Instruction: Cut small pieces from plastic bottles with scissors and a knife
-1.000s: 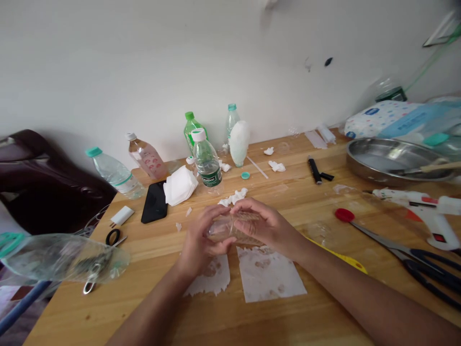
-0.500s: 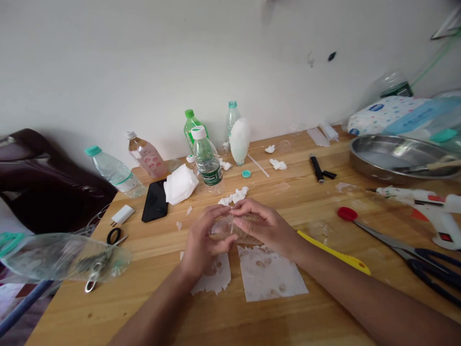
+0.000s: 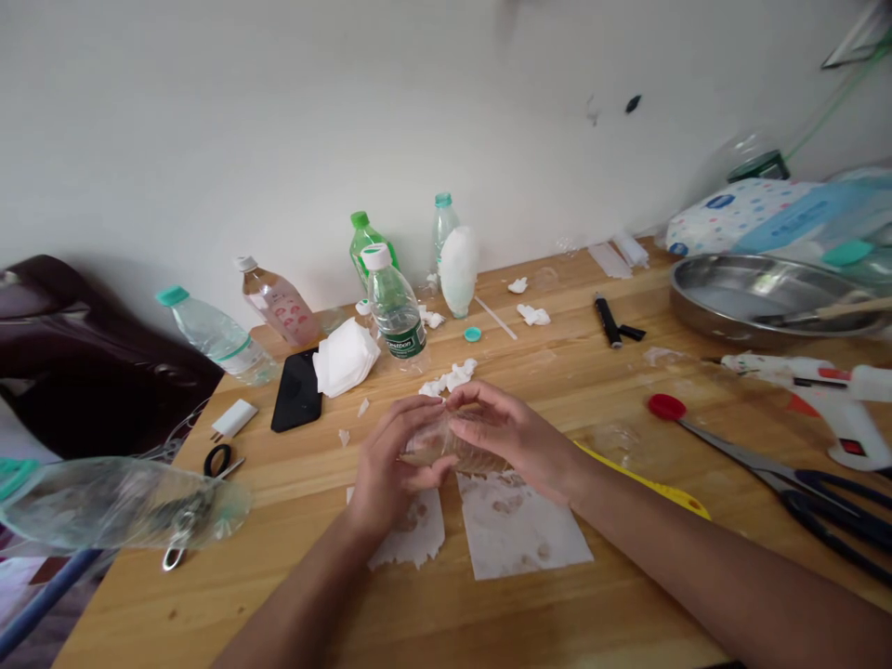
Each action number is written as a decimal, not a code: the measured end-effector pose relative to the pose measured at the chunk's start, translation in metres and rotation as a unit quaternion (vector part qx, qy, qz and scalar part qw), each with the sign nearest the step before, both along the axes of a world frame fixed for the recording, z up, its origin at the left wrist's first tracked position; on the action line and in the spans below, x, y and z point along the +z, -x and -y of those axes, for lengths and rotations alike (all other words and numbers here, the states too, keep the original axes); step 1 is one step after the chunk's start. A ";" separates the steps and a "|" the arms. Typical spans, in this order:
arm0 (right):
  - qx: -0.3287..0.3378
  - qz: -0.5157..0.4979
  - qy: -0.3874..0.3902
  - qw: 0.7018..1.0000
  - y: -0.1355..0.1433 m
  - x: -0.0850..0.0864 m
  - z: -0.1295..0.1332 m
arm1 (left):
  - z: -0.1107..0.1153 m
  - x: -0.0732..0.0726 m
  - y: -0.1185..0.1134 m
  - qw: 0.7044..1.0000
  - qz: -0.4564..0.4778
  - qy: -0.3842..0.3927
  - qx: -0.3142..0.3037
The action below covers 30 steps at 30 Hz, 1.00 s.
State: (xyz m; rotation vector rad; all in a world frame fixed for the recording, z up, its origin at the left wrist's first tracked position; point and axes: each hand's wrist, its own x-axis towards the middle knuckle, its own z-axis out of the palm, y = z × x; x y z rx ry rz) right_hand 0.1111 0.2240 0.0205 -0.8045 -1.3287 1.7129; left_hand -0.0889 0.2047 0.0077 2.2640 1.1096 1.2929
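While both hands stay closed around the clear plastic piece, almost nothing about the hold has changed over the last second; mostly the view itself has shifted a little. The left hand wraps the piece's left end, fingers over the top and thumb along the near side. The right hand curls over the ribbed right part, its index finger and thumb bent in close to the middle, where the fingertips of both hands nearly meet. Fingers cover much of that spot, so I can't tell whether this is one piece or two fitted together. Such a steady grip suggests, to my eye, a moment of holding and fine adjusting rather than carrying. The piece lies on its side, just beyond two white sheets, the left one ragged along its near edge and the right one spotted with stains. Crumpled tissue sits just past the fingers, and the scissors lie well apart, to the right.
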 end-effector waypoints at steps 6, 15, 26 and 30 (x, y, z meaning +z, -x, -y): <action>-0.008 0.043 -0.015 0.999 -0.001 -0.005 -0.002 | 0.001 0.002 -0.001 0.999 -0.009 0.045 0.029; -0.025 0.053 -0.120 0.991 0.000 0.001 -0.001 | 0.006 0.009 -0.003 0.998 -0.008 0.008 0.054; -0.032 0.093 -0.133 0.986 -0.001 0.009 0.006 | 0.008 0.005 -0.005 0.998 0.013 -0.033 0.054; -0.039 0.090 -0.171 0.980 0.000 0.007 0.006 | 0.006 0.005 -0.003 0.999 0.015 -0.016 0.044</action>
